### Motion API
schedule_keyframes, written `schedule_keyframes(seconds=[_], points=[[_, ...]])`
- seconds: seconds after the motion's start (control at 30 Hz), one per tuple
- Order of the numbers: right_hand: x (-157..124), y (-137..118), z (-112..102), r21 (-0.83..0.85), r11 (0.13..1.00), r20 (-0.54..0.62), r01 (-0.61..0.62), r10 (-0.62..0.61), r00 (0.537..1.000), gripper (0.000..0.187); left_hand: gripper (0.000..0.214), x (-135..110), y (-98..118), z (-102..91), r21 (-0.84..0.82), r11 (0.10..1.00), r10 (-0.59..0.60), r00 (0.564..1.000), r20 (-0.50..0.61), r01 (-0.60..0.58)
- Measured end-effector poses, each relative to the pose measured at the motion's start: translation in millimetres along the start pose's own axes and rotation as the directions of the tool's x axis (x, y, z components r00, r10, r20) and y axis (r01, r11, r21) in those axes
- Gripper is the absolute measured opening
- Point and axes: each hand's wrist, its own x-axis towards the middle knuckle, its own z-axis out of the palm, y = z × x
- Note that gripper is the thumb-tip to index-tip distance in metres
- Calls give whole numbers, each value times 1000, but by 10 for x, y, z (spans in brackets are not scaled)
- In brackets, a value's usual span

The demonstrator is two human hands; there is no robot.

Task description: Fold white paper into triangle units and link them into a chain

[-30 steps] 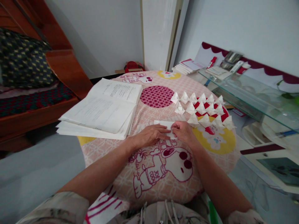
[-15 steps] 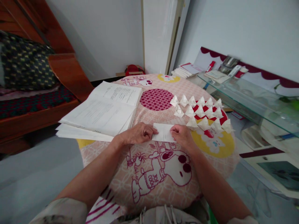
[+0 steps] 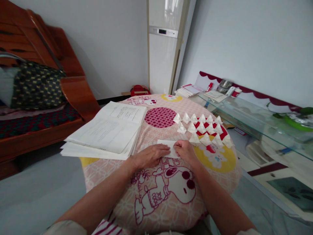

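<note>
A small folded white paper [image 3: 172,151] lies flat on the round cloth-covered table [image 3: 156,133], between my hands. My left hand [image 3: 152,155] rests on its left part, palm down, with the fingers stretched out and lying flat. At the paper's right side my right hand [image 3: 185,150] has its fingers curled and pinched together at the sheet, covering that end. Just beyond the right hand stand several pointed folded-paper pieces [image 3: 201,128], set out in rows.
Left of my hands lies a thick open stack of printed sheets [image 3: 105,127]. A glass-topped stand [image 3: 234,111] holding papers and small items is at the right. A wooden sofa [image 3: 75,91] with a dark patterned bag [image 3: 39,86] stands at the left. A tall white cabinet-like unit [image 3: 162,58] rises behind.
My left hand has gone from curled fingers at the paper's left edge to lying flatter over it. My right hand has shifted leftward along the paper. The camera view has tilted up.
</note>
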Motion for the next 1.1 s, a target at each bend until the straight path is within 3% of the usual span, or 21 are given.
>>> schedule_keyframes(seconds=[0.17,0.27,0.4,0.53,0.63,0.77,0.93,1.0,1.1], points=[[15,-28,4,-66,998,-20,4,-5,1000,15,29,-61,-157,10,41,999,11,995,-96,-7],[-27,-110,60,-246,959,-73,142,-165,984,18,25,-72,-197,-26,55,998,39,992,-123,-33],[-138,-223,199,-493,767,89,410,-424,901,19,26,-89,-179,-128,101,994,-23,994,-105,34],[-115,-245,267,-666,534,278,521,-470,838,21,26,-109,-184,-188,179,974,-114,985,-131,137],[16,-239,232,-698,445,314,561,-514,798,27,24,-114,-207,-220,163,973,-138,978,-157,163],[110,-250,184,-649,461,357,605,-518,777,28,20,-119,-263,-311,29,971,-231,966,-115,236],[43,-221,258,-609,501,343,615,-533,773,27,15,-67,-395,-464,-310,886,-360,933,13,346],[23,-188,301,-606,514,317,607,-544,777,28,15,-5,-462,-510,-428,828,-358,929,94,362],[21,-120,336,-567,543,279,620,-582,764,26,20,104,-551,-528,-473,799,-351,927,135,372]])
